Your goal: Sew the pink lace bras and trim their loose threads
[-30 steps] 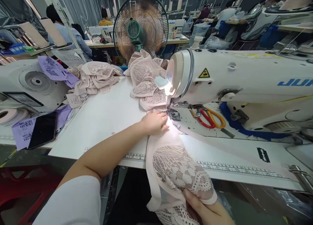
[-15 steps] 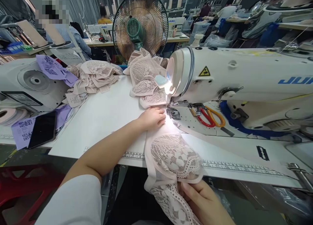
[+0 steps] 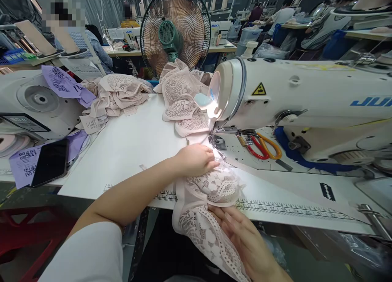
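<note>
A pale pink lace bra (image 3: 200, 227) runs from the sewing machine's needle area down over the table's front edge. My left hand (image 3: 196, 160) lies on its upper part just in front of the presser foot, fingers bent and closed on the fabric. Below the table edge, my right hand (image 3: 241, 233) holds the lower cup by its lace border, its fingertips hidden under the fabric. The white sewing machine (image 3: 294, 94) stands to the right, its lamp lighting the needle. Behind the needle, more joined lace cups (image 3: 180, 90) are heaped.
Red- and yellow-handled scissors (image 3: 260, 147) lie under the machine arm. A razor blade (image 3: 327, 191) rests at the right. On the left are a phone (image 3: 50, 162), purple paper slips (image 3: 26, 167) and a lace pile (image 3: 119, 94). A large fan (image 3: 174, 32) stands behind; people sit farther back.
My left hand has moved toward me and slightly right, onto the lace cup. My right hand has shifted left and up a little, its fingers straighter. The bra's near part has moved left.
</note>
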A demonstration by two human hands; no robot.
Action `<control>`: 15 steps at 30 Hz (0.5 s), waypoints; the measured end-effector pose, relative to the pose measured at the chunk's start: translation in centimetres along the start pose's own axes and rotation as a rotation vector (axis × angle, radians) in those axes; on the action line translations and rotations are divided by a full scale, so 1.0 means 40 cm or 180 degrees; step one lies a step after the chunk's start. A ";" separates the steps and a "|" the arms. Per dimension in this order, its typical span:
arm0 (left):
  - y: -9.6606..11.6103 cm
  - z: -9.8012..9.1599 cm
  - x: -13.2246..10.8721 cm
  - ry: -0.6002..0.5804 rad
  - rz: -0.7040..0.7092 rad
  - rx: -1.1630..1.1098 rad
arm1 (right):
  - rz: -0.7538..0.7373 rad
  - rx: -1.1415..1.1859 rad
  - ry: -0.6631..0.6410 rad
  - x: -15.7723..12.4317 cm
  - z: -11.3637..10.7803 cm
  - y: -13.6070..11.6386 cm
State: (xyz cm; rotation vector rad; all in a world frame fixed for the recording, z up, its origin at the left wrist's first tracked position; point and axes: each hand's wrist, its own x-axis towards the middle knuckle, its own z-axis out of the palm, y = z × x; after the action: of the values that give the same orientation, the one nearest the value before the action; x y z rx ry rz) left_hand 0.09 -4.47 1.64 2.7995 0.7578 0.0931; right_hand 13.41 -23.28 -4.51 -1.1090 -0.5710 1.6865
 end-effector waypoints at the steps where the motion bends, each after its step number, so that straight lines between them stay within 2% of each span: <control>1: 0.010 -0.002 -0.001 -0.0067 0.0017 -0.0002 | 0.0074 0.0091 0.0028 0.000 0.007 -0.005; 7: 0.022 0.009 0.006 -0.0219 -0.0003 0.0350 | 0.0070 0.0494 -0.0240 0.033 0.038 -0.002; 15: 0.012 0.045 0.004 -0.0006 0.0286 0.0774 | -0.0086 0.0294 -0.0535 0.059 0.063 -0.011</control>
State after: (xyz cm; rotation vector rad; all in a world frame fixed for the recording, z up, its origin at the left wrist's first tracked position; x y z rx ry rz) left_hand 0.70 -5.18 0.00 3.0634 0.6842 0.0143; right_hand 11.25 -20.65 -3.92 -0.8959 -0.6045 1.7753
